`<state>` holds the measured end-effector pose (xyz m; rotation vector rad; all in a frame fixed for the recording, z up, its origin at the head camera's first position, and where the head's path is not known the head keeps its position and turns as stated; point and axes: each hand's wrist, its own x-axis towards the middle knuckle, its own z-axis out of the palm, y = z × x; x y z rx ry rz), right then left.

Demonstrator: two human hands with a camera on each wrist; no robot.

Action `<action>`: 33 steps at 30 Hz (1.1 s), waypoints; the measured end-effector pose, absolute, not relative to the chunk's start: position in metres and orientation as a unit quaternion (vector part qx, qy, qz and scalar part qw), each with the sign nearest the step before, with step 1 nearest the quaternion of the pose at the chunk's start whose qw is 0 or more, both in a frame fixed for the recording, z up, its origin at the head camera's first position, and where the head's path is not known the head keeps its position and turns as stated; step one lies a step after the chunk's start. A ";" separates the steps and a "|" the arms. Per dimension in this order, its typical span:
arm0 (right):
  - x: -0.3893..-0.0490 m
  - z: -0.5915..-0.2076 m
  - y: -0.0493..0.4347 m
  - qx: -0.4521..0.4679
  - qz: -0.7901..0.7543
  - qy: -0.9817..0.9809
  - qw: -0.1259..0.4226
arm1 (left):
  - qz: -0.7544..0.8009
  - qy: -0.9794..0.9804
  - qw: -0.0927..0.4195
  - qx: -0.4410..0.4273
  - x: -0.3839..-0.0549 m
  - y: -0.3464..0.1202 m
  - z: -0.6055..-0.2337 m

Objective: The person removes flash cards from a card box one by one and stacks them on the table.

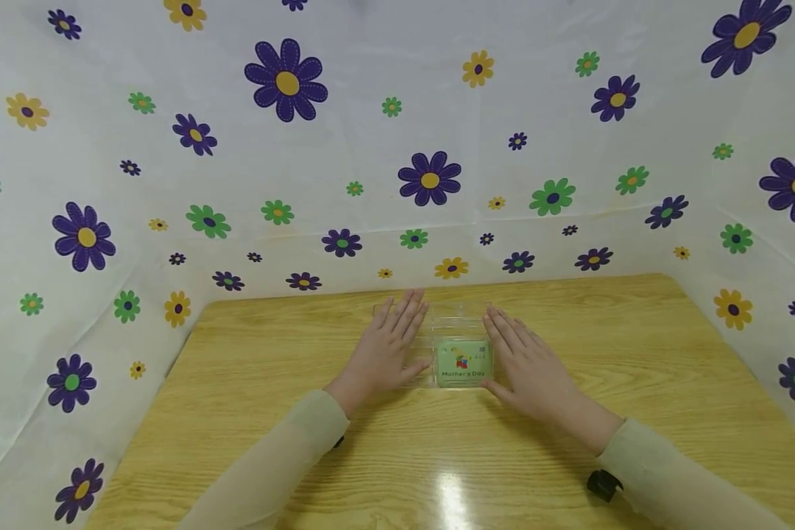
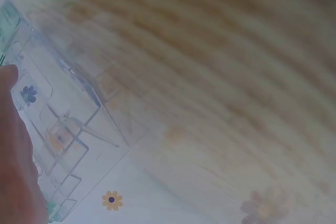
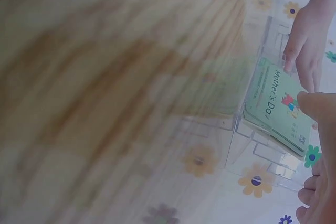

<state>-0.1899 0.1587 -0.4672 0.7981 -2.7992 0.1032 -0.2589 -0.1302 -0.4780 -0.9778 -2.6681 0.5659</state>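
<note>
A clear plastic stepped card holder [image 1: 457,324] stands on the wooden table, with tiers that show in the left wrist view. A small stack of green "Mother's Day" cards [image 3: 275,100] sits in its front right section. My left hand [image 1: 384,353] lies over the holder's left part with straight fingers, its thumb pointing toward the cards. At the holder's right edge, my right hand [image 1: 533,368] rests with fingers stretched forward and thumb near the cards' lower corner. Neither hand grips anything. Part of the holder's left half is hidden under the left hand.
The wooden table [image 1: 252,383] reaches a white cloth backdrop [image 1: 344,162] printed with flowers, which rises behind it and on both sides. A dark strap piece [image 1: 604,486] hangs beneath the right sleeve.
</note>
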 end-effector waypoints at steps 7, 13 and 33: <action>-0.192 -0.462 0.160 0.264 0.052 -0.956 0.116 | 0.197 -0.916 0.118 -0.330 -0.258 -0.130 -0.479; -0.196 -0.462 0.163 0.259 0.081 -0.952 0.139 | 0.204 -0.914 0.123 -0.330 -0.258 -0.130 -0.480; -0.202 -0.472 0.166 0.180 0.271 -0.936 0.132 | 0.204 -0.912 0.132 -0.330 -0.259 -0.130 -0.482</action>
